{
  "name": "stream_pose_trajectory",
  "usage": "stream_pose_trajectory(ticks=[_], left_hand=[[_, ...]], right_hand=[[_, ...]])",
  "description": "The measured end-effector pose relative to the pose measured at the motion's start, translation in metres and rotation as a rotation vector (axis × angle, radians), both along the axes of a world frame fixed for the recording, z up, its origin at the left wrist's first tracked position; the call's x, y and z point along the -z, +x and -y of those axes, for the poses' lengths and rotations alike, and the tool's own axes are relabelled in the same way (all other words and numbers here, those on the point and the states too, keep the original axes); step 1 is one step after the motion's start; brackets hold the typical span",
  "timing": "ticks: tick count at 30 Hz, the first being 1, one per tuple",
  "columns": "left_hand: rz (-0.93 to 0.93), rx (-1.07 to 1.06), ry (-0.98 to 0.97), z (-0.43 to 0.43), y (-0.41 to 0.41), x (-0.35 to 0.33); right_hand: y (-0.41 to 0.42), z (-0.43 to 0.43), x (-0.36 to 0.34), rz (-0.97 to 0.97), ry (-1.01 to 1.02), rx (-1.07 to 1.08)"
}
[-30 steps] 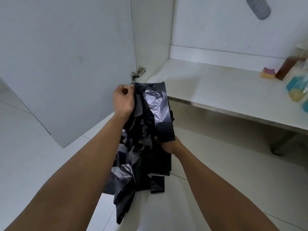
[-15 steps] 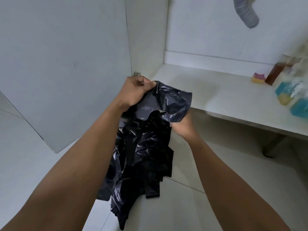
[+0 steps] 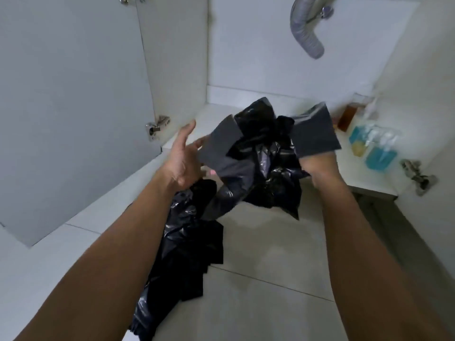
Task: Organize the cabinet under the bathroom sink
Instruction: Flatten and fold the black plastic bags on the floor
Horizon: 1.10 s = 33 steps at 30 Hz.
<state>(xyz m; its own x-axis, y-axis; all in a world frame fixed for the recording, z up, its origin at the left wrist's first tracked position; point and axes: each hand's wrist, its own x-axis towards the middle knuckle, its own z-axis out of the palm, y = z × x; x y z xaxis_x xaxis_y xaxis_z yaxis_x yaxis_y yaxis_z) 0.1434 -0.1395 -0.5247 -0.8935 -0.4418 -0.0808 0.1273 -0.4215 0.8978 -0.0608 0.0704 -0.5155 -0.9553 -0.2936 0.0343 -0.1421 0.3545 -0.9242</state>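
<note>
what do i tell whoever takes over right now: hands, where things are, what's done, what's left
Left hand: open, fingers straight against the black plastic bags.
Right hand: grip on the bags from below; fingers hidden.
Bags hang in the air before the open cabinet, tail trailing toward the floor.
Bottles stand on the cabinet shelf, at right.
Done: bags partly bunched. Left: probably finish bunching, stow on the shelf.
</note>
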Motion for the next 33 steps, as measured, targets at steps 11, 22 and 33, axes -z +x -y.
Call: stream_pose_trajectory(ticks=[11,22,33], left_hand=[[0.675,0.435,-0.037,-0.105,-0.030,0.138],[0.918,0.066,-0.151,-0.108,-0.023,0.205],[0.697,-0.097,-0.969,-0.118,-0.018,0.234]], right_hand=[[0.011,-0.106,0.111,0.743,0.538,-0.041],[0.019,-0.128,0.188,0.319,0.485,0.111],[0.075,-0.141,0.253,-0.044,0.933,-0.380]])
